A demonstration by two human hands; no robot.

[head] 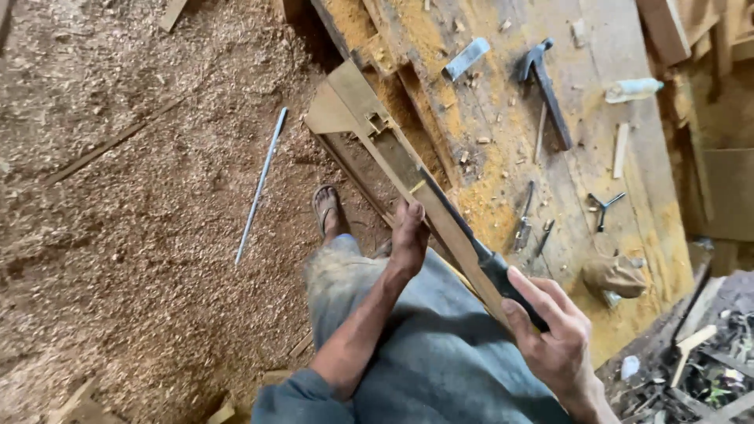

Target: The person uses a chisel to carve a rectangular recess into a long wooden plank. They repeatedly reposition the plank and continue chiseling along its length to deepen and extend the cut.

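Note:
A long shaped wooden piece [369,126] with a wide flared far end and a rectangular notch runs diagonally from the centre top towards me. My left hand [410,235] grips its edge about midway. My right hand [550,334] is shut on the dark handle of a long tool [459,228] lying along the wood's right side. My leg in dusty grey trousers and a sandalled foot [326,208] are below the piece.
Sawdust and shavings cover the floor at left, with a thin pale rod [261,184] lying there. A sawdust-strewn workbench [581,267] at right holds a hammer [546,86], a plastic bottle [632,89], small metal tools and a cloth cap [614,275]. Scrap wood lies bottom right.

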